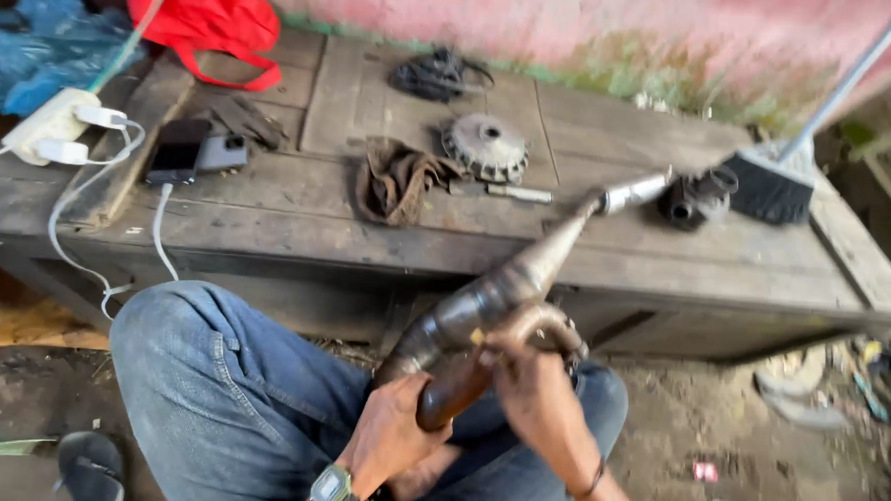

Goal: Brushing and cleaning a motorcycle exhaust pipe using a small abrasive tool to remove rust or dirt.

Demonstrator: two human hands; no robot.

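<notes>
Down low, both hands' fingers grip the rusty exhaust pipe (493,303): left hand (387,433), right hand (535,390).

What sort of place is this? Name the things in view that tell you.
Probably an informal outdoor repair workshop. The hands hold a rusty exhaust pipe over a rough wooden bench that carries a toothed metal part and a greasy rag, and the ground is bare dirt.

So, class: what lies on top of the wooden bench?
On the wooden bench: a toothed sprocket, brown rag, phone, brush and the exhaust pipe's tip. Whatever the rag covers is hidden.
</notes>
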